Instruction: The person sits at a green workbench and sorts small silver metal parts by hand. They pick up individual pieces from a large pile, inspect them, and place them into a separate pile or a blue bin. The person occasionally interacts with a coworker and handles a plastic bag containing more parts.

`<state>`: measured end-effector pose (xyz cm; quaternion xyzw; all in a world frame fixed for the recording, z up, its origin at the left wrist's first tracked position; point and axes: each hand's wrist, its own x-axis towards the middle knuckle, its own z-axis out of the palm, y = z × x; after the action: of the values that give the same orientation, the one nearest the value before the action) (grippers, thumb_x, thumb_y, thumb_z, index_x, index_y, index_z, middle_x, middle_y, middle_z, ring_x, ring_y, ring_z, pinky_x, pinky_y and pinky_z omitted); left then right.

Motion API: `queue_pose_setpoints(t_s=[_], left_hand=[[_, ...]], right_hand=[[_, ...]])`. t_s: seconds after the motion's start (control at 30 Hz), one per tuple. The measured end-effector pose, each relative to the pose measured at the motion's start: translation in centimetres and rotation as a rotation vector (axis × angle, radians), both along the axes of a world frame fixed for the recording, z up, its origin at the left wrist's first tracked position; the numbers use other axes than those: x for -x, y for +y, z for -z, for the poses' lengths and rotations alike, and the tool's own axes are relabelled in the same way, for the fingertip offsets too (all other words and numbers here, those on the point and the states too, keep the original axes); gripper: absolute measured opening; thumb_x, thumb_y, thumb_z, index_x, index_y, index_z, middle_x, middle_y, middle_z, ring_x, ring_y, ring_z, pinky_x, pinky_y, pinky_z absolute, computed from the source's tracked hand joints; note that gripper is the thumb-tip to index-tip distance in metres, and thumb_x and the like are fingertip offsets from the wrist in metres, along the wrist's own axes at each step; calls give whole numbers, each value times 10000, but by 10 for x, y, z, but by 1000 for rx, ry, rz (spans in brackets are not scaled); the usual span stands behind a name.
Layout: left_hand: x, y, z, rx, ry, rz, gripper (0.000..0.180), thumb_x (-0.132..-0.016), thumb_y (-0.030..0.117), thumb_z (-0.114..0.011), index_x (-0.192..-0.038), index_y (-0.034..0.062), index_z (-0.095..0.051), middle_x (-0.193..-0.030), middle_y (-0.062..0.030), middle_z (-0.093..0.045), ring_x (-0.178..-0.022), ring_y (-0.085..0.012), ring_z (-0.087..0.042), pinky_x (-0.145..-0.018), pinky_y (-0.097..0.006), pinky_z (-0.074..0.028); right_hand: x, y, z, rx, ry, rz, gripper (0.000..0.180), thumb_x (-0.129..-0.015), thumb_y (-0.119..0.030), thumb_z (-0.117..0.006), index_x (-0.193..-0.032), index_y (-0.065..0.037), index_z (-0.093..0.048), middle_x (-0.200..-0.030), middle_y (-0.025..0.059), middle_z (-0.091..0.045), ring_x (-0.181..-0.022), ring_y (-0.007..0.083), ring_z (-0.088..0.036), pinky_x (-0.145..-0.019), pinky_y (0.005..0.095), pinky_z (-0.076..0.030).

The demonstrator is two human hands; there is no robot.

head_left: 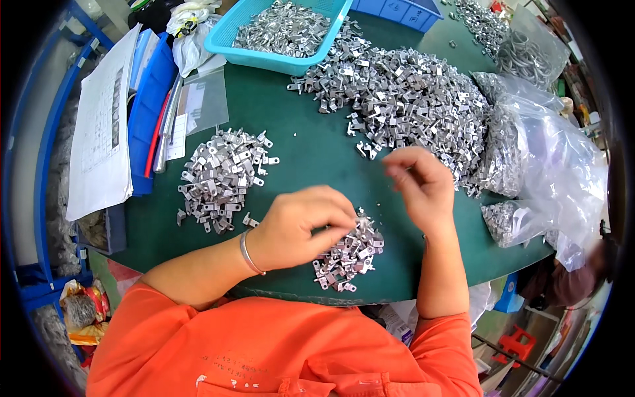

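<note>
My left hand [301, 225] is closed, thumb and fingertips drawn together at the upper edge of a small pile of metal brackets [347, 261] near the table's front edge. Whatever those fingers hold is too small or hidden to make out. To the right, my right hand [424, 188] is raised over the green table, its thumb and index fingertip brought close in a pinch. Nothing I can name shows between them. Just beyond it spreads a large heap of silvery metal brackets [417, 99]. A further pile of brackets [221, 175] lies to the left of my left hand.
A turquoise basket [261, 61] holding metal parts stands at the back, beside a blue bin [403, 14]. Clear plastic bags [555, 152] with metal parts lie on the right. Papers [106, 132] and a blue file holder [147, 119] stand at the left edge.
</note>
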<state>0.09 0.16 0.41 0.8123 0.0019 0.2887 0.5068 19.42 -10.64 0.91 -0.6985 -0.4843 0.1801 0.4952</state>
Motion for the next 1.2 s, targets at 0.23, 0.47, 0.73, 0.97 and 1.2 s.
queue_pose_setpoints(t_s=[0.23,0.47,0.73,0.97,1.2], left_hand=[[-4,-6,7,-152,36,147,149,-647,-45,-680,-758,44,-637,-863,-61,-619,-785,-218,-581,-713,-322,-451],[-5,-7,8,-67,61,114,134,-656,-35,-659,-753,56,-641,-866,-58,-623,-773,-215,-581,-706,-308,-450],[-3,-3,9,1,115,101,112,-679,-31,-646,-768,38,-645,-875,-73,-641,-793,-219,-600,-724,-303,-470],[-3,-4,8,50,100,20,114,-703,-59,-629,-786,20,-640,-864,-87,-645,-790,-209,-612,-731,-286,-481],[-1,-4,8,728,193,-110,340,-837,-8,-617,-1154,-30,-498,-968,-84,-591,-848,-111,-588,-760,-227,-485]], right_hand=[[5,18,21,186,-550,214,182,-763,-205,-696,-836,-49,-636,-767,97,-574,-685,301,-591,-598,393,-482],[13,24,29,180,-694,300,155,-787,-195,-665,-842,-56,-624,-796,99,-556,-753,303,-579,-633,409,-474],[17,24,34,74,-659,283,144,-776,-102,-666,-882,-10,-633,-829,112,-557,-798,311,-539,-702,392,-450],[15,21,31,70,-695,176,148,-762,-92,-676,-874,-12,-619,-841,106,-574,-799,309,-546,-706,389,-454],[31,6,0,9,-191,-106,173,-761,-13,-657,-929,-21,-616,-804,96,-606,-680,226,-618,-558,300,-491]])
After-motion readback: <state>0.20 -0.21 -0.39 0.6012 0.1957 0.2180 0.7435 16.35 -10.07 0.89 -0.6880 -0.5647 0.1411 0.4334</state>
